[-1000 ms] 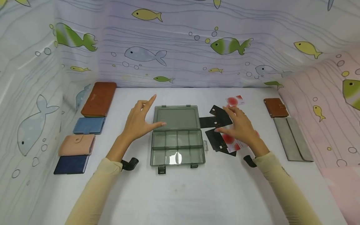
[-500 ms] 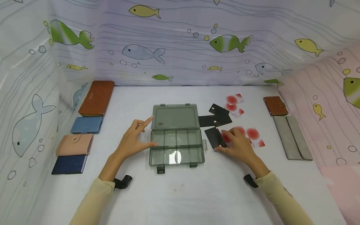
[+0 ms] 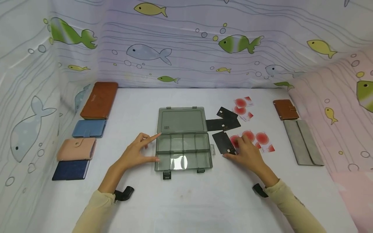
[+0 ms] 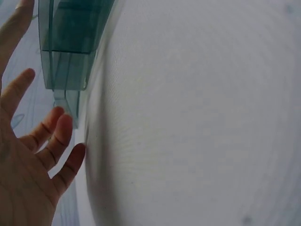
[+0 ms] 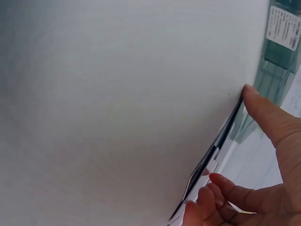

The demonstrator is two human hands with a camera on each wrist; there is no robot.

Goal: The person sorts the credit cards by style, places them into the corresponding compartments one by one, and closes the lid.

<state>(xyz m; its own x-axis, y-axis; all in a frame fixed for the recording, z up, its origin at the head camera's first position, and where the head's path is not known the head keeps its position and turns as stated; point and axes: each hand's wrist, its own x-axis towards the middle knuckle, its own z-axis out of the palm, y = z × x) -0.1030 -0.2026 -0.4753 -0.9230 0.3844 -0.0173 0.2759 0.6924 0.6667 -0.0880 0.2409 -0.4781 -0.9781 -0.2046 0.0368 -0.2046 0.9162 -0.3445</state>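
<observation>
A translucent grey-green compartment box (image 3: 183, 142) lies with its lid raised and folded back, mid-table. My left hand (image 3: 134, 152) is at its left side, thumb and index spread along the edge; the left wrist view shows loosely spread fingers (image 4: 61, 139) with nothing in them. To the right of the box, my right hand (image 3: 247, 153) holds black cards (image 3: 222, 142) by their edges, thumb at the near edge and fingers curled at the far side. Red-and-white cards (image 3: 262, 138) lie under and beyond that hand. More black cards (image 3: 231, 124) lie behind it.
On the left lie a brown wallet (image 3: 99, 100), a blue one (image 3: 89, 128), a pink one (image 3: 76, 149) and a navy one (image 3: 71, 170). A small brown wallet (image 3: 285, 110) and a grey one (image 3: 303, 142) are at right. Further red-and-white cards (image 3: 241, 103) sit behind.
My right hand has come down toward me onto the near black cards, which now lie more squarely stacked. My left hand has moved nearer along the box's left side.
</observation>
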